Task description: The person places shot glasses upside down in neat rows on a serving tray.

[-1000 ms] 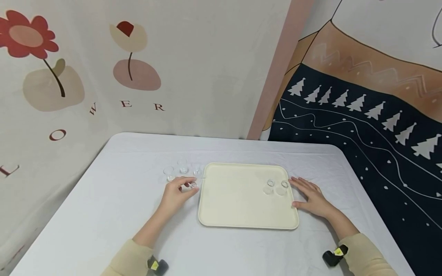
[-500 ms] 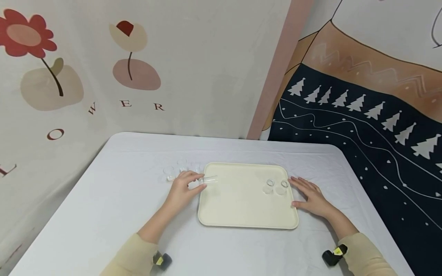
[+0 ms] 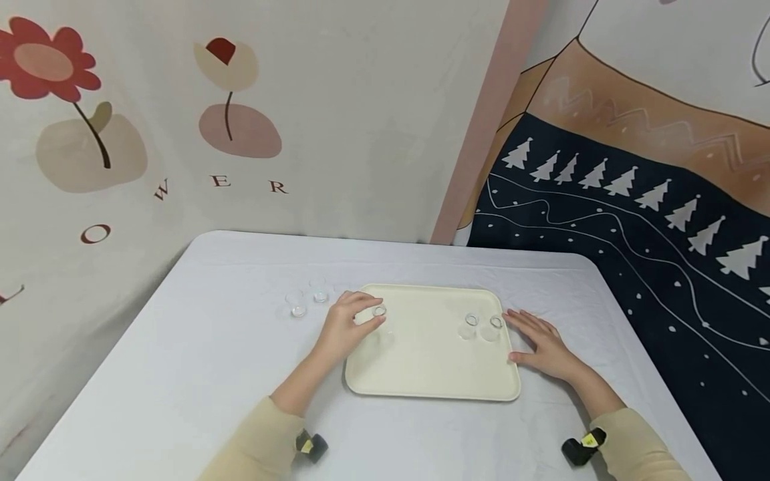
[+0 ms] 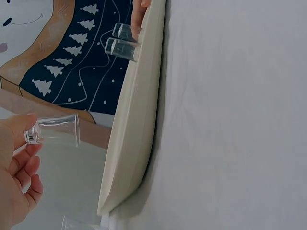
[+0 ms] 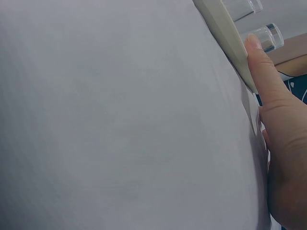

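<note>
Between its thumb and fingers my left hand pinches a small clear shot glass by its thick base. The left wrist view shows that glass upside down, its wide mouth facing the cream tray and apart from it. Two more shot glasses, one beside another, stand inverted near the tray's right side. My right hand rests at the tray's right edge with extended fingers, its thumb touching the rim. Left of the tray, upright glasses, one near another, stand on the table.
A white cloth covers the table. Something clear, seemingly another glass, is partly hidden behind my left hand. Behind the table hang a flower-print curtain and a dark cloth with white trees.
My left hand has carried the glass rightward from beside the tray to over its left part, turning it from sideways to mouth down. The right hand has stayed put.
</note>
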### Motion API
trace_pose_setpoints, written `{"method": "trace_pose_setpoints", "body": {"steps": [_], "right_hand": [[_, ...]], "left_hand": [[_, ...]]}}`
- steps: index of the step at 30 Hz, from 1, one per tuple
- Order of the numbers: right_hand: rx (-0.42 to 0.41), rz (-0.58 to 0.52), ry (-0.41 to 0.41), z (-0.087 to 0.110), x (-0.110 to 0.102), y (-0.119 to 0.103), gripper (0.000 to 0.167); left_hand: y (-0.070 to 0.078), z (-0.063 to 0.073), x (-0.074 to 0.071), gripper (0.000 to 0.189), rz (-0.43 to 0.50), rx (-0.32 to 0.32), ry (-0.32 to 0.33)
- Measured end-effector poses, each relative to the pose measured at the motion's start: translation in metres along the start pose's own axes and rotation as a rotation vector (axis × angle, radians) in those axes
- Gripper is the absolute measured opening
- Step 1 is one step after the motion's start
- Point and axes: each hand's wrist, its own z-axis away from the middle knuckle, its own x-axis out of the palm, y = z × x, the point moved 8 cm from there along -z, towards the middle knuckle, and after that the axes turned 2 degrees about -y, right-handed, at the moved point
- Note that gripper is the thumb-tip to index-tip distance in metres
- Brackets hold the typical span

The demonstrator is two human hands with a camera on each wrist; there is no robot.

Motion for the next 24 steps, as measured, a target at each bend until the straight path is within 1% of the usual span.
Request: {"method": "trace_pose_setpoints", "body": {"steps": [5, 12, 15, 24], "right_hand": [[0.003, 0.001, 0.000, 0.000, 0.000, 0.001, 0.082], [0.011, 0.002, -0.001, 0.000, 0.001, 0.002, 0.083], [0.009, 0.003, -0.001, 0.001, 0.001, 0.001, 0.082], [0.006, 0.001, 0.001, 0.000, 0.000, -0.001, 0.082]], "left_hand": [[0.001, -0.005, 0.013, 0.032, 0.057, -0.032, 0.008], [0.002, -0.009, 0.031, 0.032, 0.110, -0.128, -0.008], [0.004, -0.010, 0.038, 0.031, 0.144, -0.159, -0.015], [0.014, -0.017, 0.060, 0.031, 0.191, -0.162, -0.020]]}}
